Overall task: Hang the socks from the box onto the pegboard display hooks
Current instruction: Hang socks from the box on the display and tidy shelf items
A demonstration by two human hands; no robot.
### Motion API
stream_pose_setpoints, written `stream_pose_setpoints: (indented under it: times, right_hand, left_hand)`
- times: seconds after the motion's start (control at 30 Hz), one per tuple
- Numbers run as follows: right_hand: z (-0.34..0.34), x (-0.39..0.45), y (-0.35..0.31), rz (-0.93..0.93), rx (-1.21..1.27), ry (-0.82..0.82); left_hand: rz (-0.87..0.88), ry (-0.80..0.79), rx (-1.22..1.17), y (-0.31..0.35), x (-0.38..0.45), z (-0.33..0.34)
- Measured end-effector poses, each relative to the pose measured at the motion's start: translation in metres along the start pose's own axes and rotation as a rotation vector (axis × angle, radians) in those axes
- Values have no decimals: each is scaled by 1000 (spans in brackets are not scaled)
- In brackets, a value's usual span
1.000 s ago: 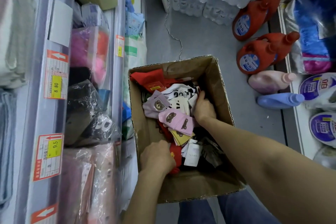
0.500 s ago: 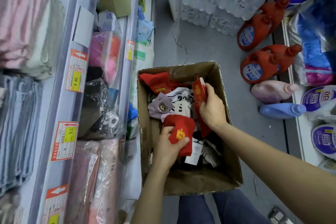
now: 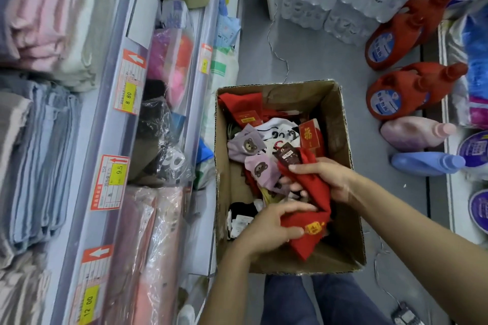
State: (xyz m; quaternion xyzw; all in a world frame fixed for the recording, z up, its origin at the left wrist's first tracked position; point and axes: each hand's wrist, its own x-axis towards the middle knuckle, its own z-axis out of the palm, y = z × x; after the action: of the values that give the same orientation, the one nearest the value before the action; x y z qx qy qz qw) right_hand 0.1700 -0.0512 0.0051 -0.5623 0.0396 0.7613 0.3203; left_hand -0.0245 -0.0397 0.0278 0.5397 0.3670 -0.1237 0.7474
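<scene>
Both hands work over the open cardboard box [image 3: 340,140] on the floor; the left hand [image 3: 266,227], at 6 o'clock of the box, has its fingers and thumb curled round the lower end of a pair of red socks [image 3: 314,208], beside the gold emblem; the right hand [image 3: 326,179], at 3 o'clock, grips the upper end just below the dark hang tag [image 3: 286,155]; the pair is lifted over the pile; loose socks fill the box toward 12 o'clock, lilac bear socks [image 3: 253,155] among them; red detergent bottles [image 3: 404,90] stand at 2 o'clock; shelves of folded towels [image 3: 39,140] run along 9 o'clock.
</scene>
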Motion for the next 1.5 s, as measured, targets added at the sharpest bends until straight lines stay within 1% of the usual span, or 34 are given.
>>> stream_pose_setpoints:
  times: [0.03, 0.07, 0.13, 0.17, 0.2, 0.27, 0.33, 0.4, 0.5, 0.6, 0.7, 0.73, 0.8, 0.83, 0.87, 0.93, 0.97, 1.03, 1.07, 1.13, 1.17, 1.23, 1.27, 1.3, 1.33, 1.37, 1.4, 1.5]
  right_hand:
    - [2, -1, -1, -43, 16, 17]
    - [1, -2, -3, -83, 33, 34]
    - [-4, -3, -7, -135, 63, 54]
    - [-5, -5, -8, -150, 84, 57]
    - [-6, -6, -7, -155, 107, 61]
    - [-7, -9, -5, -174, 139, 76]
    - [-7, -12, 0, -215, 163, 95]
    - [-7, -15, 4, -249, 147, 139]
    - [-7, -18, 5, -268, 129, 232]
    - [-5, -20, 5, -289, 154, 245]
    - [-1, -26, 3, -322, 163, 250]
    - [0, -28, 2, -327, 169, 246]
    - [4, -34, -1, -333, 193, 217]
    - [5, -38, -3, -339, 205, 200]
    - [6, -41, -4, -345, 223, 190]
    - [7, -49, -7, -358, 258, 168]
    - [6, -52, -8, -367, 260, 164]
    - [4, -57, -10, -384, 251, 175]
    - [3, -59, -10, -393, 251, 186]
    - [-2, -63, -10, -400, 244, 219]
    - [-5, -65, -9, -400, 240, 228]
    - [-12, -68, -7, -404, 229, 248]
    - [-15, -68, -5, -400, 220, 257]
    - [-19, -70, -3, -392, 214, 265]
    - [-21, -71, -2, -386, 211, 273]
    - [-24, -73, 0, -386, 207, 278]
    - [-28, -75, 1, -388, 200, 282]
    - [-35, -81, 4, -398, 183, 283]
  left_hand:
    - [-48, 18, -62, -3, 2, -12]
    - [-114, 129, -127, -7, 9, -25]
    - [-302, 535, -198, -23, 43, -49]
    - [-390, 701, -179, -33, 63, -57]
    - [-450, 787, -159, -38, 81, -58]
    - [-494, 799, -190, -56, 114, -54]
    - [-504, 774, -395, -73, 138, -51]
    - [-492, 762, -533, -81, 145, -51]
    - [-449, 627, -687, -76, 145, -52]
    - [-366, 555, -794, -55, 139, -52]
    - [-339, 594, -810, -37, 123, -54]
    - [-303, 626, -823, -29, 113, -53]
    - [-176, 741, -811, -14, 91, -50]
    - [-106, 820, -748, -10, 83, -48]
    - [-21, 891, -629, -4, 75, -45]
    - [156, 1005, -223, 6, 64, -39]
    - [208, 1052, 12, 8, 63, -36]
    - [262, 1118, 382, 3, 70, -29]
    - [273, 1106, 505, -4, 74, -24]
    - [269, 1022, 648, -17, 80, -12]
    - [262, 935, 722, -22, 83, -5]
    - [244, 687, 970, -34, 86, 11]
    - [208, 528, 1115, -36, 86, 19]
    - [145, 375, 1206, -36, 85, 26]
    - [62, 249, 1248, -37, 83, 31]
    - [-13, 181, 1246, -39, 79, 35]
    - [-58, 172, 1223, -42, 76, 36]
    - [-90, 301, 1128, -52, 68, 32]
